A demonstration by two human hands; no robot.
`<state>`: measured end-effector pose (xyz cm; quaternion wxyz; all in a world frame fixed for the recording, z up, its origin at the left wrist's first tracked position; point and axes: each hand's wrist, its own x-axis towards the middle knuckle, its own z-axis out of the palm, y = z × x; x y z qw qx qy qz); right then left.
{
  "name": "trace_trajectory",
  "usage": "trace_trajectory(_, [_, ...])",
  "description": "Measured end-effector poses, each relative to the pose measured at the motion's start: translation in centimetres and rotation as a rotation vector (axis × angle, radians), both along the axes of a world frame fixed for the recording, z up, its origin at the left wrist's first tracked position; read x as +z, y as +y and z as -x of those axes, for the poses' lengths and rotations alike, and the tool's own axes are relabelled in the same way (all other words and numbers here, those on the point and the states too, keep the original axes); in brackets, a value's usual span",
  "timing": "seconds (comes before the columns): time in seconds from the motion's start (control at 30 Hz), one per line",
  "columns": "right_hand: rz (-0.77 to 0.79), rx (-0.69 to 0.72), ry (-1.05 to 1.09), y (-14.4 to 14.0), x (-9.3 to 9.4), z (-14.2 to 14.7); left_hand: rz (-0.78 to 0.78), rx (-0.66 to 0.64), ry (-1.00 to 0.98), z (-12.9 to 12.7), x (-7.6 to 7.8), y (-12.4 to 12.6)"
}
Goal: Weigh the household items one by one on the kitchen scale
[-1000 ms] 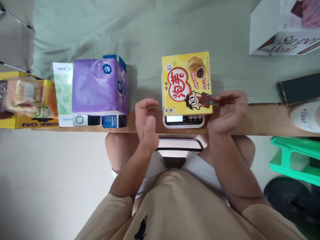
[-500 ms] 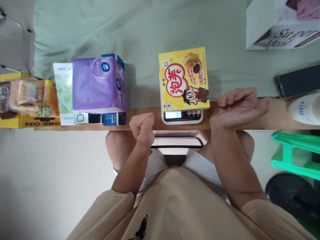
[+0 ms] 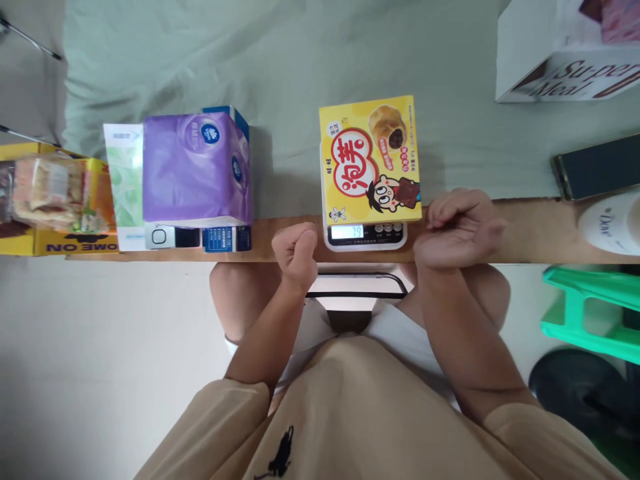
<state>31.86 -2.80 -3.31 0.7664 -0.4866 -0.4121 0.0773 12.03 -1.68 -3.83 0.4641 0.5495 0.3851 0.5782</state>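
A yellow snack box (image 3: 370, 160) with a cartoon face lies flat on a small white digital scale (image 3: 366, 235), whose lit display shows at the box's near edge. My left hand (image 3: 296, 250) is curled into a fist at the table's front edge, just left of the scale, holding nothing. My right hand (image 3: 457, 227) rests at the box's right near corner with its fingers curled in, beside the box and apart from it.
A purple tissue pack (image 3: 193, 170) sits on blue and green boxes at the left, beside a yellow snack carton (image 3: 55, 200). A white box (image 3: 565, 53), a dark phone (image 3: 595, 167) and a white Dove bottle (image 3: 610, 223) stand at the right. A green stool (image 3: 590, 313) is below.
Both hands have let go of the yellow box and drawn back. My left hand went from open to a fist; my right hand's fingers curled in beside the box.
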Motion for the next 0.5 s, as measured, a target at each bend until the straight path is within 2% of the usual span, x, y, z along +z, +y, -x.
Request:
trace_trajectory(0.1, [-0.027,0.048,0.018,0.0,0.0,0.0,0.006,0.007,-0.019,-0.2,0.0,0.1])
trace_trajectory(0.2, [0.020,0.014,0.002,-0.1,-0.2,-0.1,0.004,0.018,-0.063,-0.5,0.3,0.1])
trace_trajectory(0.3, [0.082,-0.012,-0.007,-0.3,-0.4,-0.2,0.009,0.109,0.002,-0.8,0.7,0.1])
trace_trajectory(0.4, [0.189,-0.039,-0.021,-0.4,-0.6,-0.3,-0.077,0.217,0.075,-1.0,0.9,0.2])
trace_trajectory(0.5, [0.271,-0.008,-0.067,-0.7,-0.6,-0.5,-0.174,0.280,0.082,-1.1,0.6,0.2])
